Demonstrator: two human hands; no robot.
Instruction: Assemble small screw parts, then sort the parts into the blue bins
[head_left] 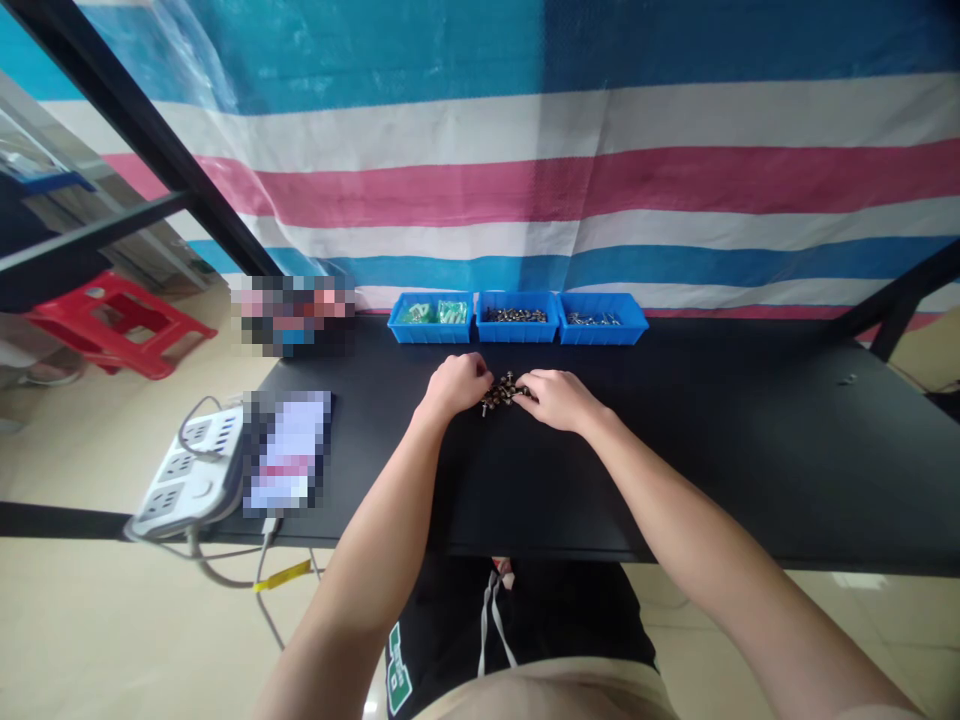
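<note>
A small pile of metal screws (pixel 504 391) lies on the black table between my hands. My left hand (pixel 459 384) touches the pile's left side, its fingers curled; what its fingertips hold, if anything, is hidden. On the right side, my right hand (pixel 553 397) has its fingers bent against the screws, and I cannot make out what is between them. Behind the pile stand three blue bins in a row: the left bin (pixel 430 334) holds green and white packets, the middle bin (pixel 517 331) holds screws, and the right bin (pixel 604 333) holds loose silvery metal parts.
A white power strip (pixel 191 470) with cables and a blurred phone-like object (pixel 291 450) lie at the table's left. Small metal pieces (pixel 847 380) rest far right. A striped sheet (pixel 450 190) hangs behind. A red stool (pixel 124 320) stands on the floor, left.
</note>
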